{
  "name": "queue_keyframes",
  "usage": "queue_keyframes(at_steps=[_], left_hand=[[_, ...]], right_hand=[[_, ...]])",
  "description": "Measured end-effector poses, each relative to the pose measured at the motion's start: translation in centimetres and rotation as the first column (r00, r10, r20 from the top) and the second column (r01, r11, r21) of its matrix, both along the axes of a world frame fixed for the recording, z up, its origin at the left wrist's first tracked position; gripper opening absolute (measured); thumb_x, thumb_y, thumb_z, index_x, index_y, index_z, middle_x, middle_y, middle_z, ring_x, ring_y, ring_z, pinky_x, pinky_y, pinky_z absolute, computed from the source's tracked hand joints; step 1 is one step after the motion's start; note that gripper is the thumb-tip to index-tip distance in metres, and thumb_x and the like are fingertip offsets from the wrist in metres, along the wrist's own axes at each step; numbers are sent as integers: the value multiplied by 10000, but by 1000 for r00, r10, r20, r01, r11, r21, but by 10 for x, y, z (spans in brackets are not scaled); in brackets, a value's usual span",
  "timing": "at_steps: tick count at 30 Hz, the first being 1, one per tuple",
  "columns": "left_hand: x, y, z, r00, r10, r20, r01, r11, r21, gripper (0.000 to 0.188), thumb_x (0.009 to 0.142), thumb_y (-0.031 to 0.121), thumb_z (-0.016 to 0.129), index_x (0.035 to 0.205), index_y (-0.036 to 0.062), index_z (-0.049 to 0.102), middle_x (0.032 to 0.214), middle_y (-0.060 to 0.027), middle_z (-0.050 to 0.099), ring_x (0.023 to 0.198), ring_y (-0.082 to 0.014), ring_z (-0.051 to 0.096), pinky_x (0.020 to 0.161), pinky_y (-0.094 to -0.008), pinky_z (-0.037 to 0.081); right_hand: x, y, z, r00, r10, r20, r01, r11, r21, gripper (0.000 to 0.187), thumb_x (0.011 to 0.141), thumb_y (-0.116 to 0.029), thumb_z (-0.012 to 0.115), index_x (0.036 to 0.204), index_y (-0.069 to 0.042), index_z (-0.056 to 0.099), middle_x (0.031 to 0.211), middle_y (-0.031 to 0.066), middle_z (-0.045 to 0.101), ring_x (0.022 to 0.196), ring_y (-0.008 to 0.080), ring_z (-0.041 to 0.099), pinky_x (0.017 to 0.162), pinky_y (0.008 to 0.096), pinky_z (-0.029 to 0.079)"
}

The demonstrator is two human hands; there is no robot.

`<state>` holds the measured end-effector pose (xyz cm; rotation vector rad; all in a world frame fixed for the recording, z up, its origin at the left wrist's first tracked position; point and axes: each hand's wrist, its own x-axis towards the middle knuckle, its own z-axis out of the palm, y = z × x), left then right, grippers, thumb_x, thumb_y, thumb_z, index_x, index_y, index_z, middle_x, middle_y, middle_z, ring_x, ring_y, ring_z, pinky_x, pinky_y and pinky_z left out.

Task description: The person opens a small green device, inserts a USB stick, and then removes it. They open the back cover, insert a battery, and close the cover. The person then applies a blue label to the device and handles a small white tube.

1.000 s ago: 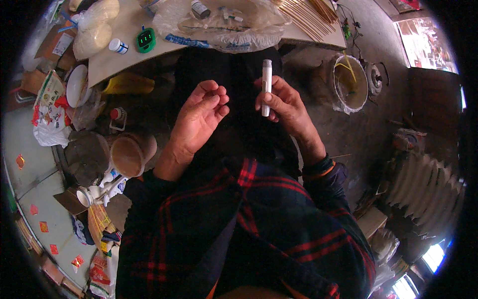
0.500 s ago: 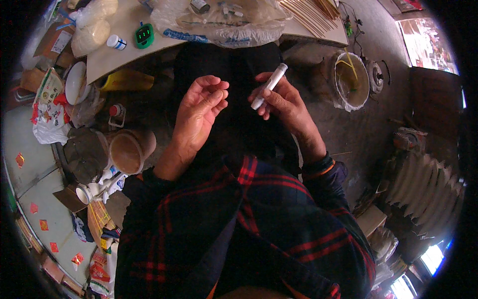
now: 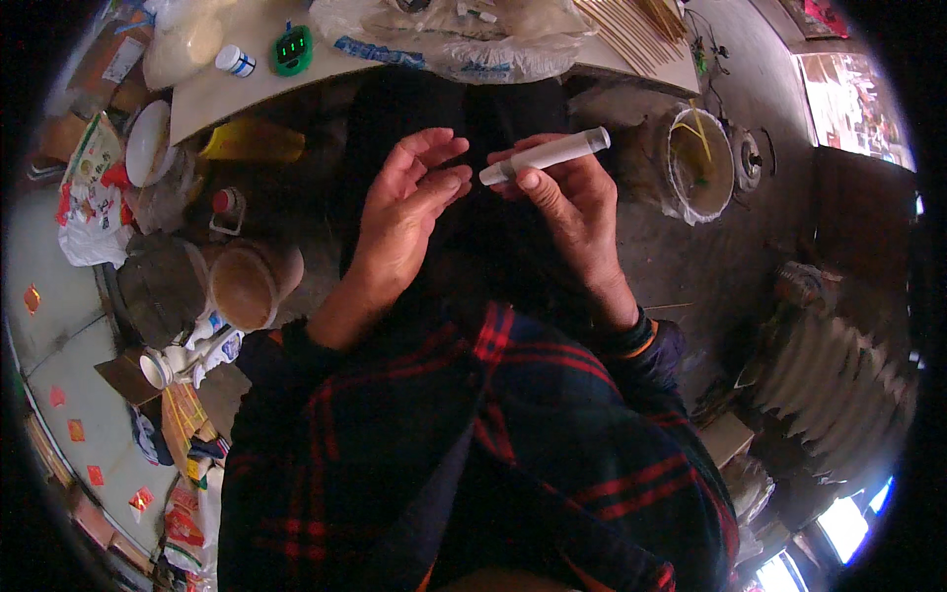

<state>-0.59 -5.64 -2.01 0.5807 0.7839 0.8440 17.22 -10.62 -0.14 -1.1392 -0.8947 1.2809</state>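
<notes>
Between the thumb and fingers of my right hand (image 3: 575, 202) is a white, pen-shaped device (image 3: 552, 152), its narrower end pointing toward my left hand. The device lies nearly level, slightly raised at its right end. To the left of it, my left hand (image 3: 400, 212) hovers with bent fingers apart from the thumb and nothing visible between them. A short gap separates its fingertips from the narrow end of the device. Both hands are over my dark trousers (image 3: 424, 104).
The table (image 3: 212, 104) ahead carries a green device with a lit display (image 3: 292, 50), a small white-and-blue bottle (image 3: 235, 60), a clear plastic bag (image 3: 473, 44) and thin wooden sticks (image 3: 626, 35). A lined bucket (image 3: 701, 163) stands right; a brown bucket (image 3: 244, 286) stands left.
The white device has turned from steeply slanted to nearly level in my right hand. My left fingers have spread from the thumb. The view has shifted slightly.
</notes>
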Motion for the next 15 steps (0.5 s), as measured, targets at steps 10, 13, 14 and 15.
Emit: queue_keyframes(at_steps=[10, 13, 14, 15], left_hand=[[4, 3, -5, 998, 43, -43, -37, 989, 143, 412, 829, -22, 643, 1212, 35, 502, 1171, -100, 567, 996, -150, 598, 880, -287, 498], [3, 3, -7, 998, 46, -46, -38, 986, 160, 413, 818, -35, 651, 1201, 34, 511, 1152, -101, 576, 1002, -148, 595, 879, -278, 502], [3, 3, -7, 998, 50, -34, -44, 985, 164, 414, 815, -39, 654, 1198, 33, 513, 1146, -101, 578, 1003, -148, 595, 879, -276, 503], [3, 3, -7, 998, 48, -51, -39, 985, 167, 415, 814, -41, 654, 1198, 32, 513, 1145, -102, 578, 1002, -148, 595, 881, -277, 503]], right_hand=[[-14, 6, -4, 886, -130, 445, 4, 962, 273, 246, 817, -97, 719, 1029, -37, 607, 1011, 93, 670, 894, 174, 656, 755, 300, 535], [-14, 8, -2, 810, -168, 561, -23, 948, 317, 265, 801, -124, 735, 1026, -61, 611, 991, 91, 679, 851, 189, 677, 711, 302, 544], [-14, 8, -1, 782, -170, 599, -40, 946, 321, 273, 795, -135, 741, 1026, -68, 613, 984, 90, 681, 842, 198, 682, 703, 303, 546], [-14, 8, -1, 748, -172, 641, -56, 946, 319, 282, 788, -145, 747, 1027, -75, 614, 978, 88, 682, 834, 208, 687, 695, 305, 548]])
